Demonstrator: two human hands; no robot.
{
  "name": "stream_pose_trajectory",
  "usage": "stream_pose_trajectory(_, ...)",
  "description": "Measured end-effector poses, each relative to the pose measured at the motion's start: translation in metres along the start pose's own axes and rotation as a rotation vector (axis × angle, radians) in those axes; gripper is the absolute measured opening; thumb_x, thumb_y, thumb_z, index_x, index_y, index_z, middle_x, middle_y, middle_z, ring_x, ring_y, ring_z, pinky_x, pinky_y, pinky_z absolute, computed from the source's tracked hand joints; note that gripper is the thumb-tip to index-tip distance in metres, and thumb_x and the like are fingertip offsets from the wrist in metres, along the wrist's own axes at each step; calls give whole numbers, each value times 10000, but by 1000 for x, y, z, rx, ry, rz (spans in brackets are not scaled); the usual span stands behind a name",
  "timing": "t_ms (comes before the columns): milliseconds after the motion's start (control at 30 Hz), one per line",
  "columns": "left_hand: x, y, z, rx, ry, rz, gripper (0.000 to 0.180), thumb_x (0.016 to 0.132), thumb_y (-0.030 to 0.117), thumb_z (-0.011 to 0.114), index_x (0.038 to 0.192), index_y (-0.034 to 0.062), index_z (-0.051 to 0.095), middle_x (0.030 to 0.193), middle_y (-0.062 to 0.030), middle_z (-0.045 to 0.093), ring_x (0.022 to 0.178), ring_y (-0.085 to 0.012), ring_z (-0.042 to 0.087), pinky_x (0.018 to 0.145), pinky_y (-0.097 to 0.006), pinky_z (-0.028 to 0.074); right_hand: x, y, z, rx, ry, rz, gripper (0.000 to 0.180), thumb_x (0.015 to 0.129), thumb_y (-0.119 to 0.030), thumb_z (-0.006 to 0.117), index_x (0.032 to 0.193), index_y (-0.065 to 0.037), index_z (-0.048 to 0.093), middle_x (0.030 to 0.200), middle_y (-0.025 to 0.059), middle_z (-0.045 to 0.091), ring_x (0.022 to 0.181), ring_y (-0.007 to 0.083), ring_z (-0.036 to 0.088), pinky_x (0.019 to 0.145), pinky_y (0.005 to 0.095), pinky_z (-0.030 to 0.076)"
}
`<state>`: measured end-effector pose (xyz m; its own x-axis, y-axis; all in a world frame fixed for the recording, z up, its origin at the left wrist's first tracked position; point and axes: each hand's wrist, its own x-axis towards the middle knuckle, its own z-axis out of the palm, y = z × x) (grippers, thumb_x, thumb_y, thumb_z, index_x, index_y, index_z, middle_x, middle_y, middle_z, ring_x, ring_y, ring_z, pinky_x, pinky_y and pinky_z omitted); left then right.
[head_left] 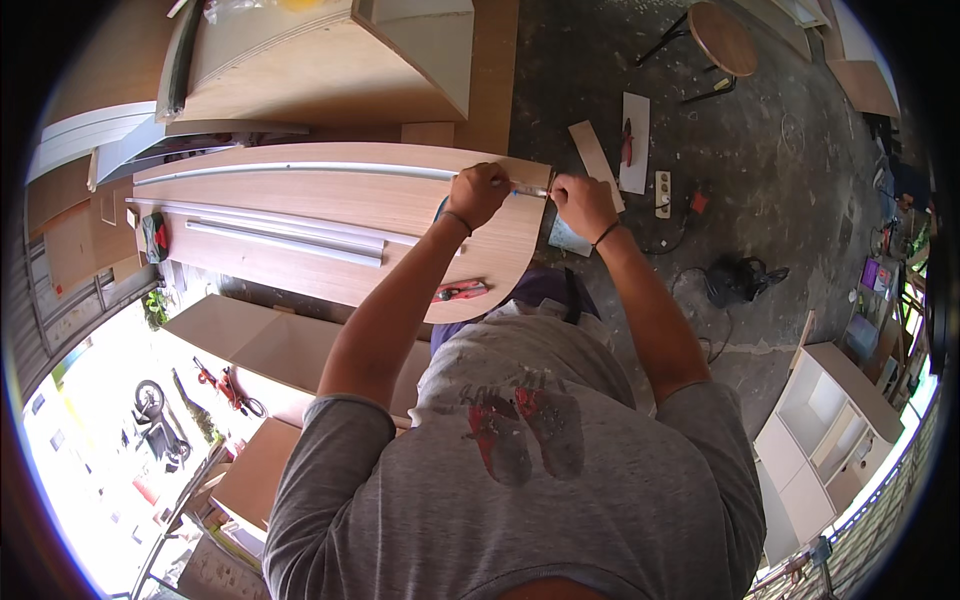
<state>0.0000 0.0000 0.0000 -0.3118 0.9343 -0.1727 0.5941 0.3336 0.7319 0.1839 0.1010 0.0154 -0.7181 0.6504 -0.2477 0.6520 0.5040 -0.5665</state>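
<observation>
My left hand is closed at the right end of a long silvery metal strip on a wood-grain board. Close by, at the board's right edge, my right hand is pinched together. A short, thin pale strip spans the gap between both hands; its kind is too small to make out. What the left fingers hold is hidden by the hand. Two more metal strips lie on the board, nearer to me. A red tool rests by the board's rounded near corner.
A large wooden box stands beyond the board. On the dark floor to the right are red-handled pliers on a white panel, a power strip, a black bag-like object and a round stool. A white cabinet stands at lower right.
</observation>
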Motion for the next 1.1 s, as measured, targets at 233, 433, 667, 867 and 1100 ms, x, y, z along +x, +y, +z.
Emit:
stream_pose_trajectory(233,1,-4,0,-52,8,7,153,731,173,689,766,44,615,755,-139,628,720,-282,625,661,-348,495,-2,4,5,27,130,-75,71,762,-160,589,715,-115,620,682,71,630,672,271,621,583,412,453)
stream_pose_trajectory(433,2,-3,1,52,50,11,136,729,202,674,752,81,616,762,-108,635,728,-271,631,660,-353,497,2,-2,5,-87,83,-36,89,761,-197,584,713,-132,620,693,60,632,696,269,625,615,440,425)
stream_pose_trajectory(667,-1,4,3,191,65,-65,125,755,254,630,775,132,606,795,-53,638,770,-255,621,716,-404,436,4,-14,3,-324,55,-61,119,755,-208,581,701,-111,622,686,82,634,692,253,640,626,436,412)
stream_pose_trajectory(867,-4,10,4,158,80,-113,88,753,228,584,758,140,595,805,-33,619,824,-251,596,794,-444,337,2,-19,4,-363,43,-58,106,749,-187,566,694,-117,623,695,79,642,671,243,642,649,432,404)
stream_pose_trajectory(1100,-9,22,2,293,120,-91,69,757,208,578,787,148,593,875,-36,584,898,-242,563,794,-450,340,0,-21,9,-378,115,-74,74,739,-167,566,698,-124,610,697,66,639,667,230,635,653,423,396)
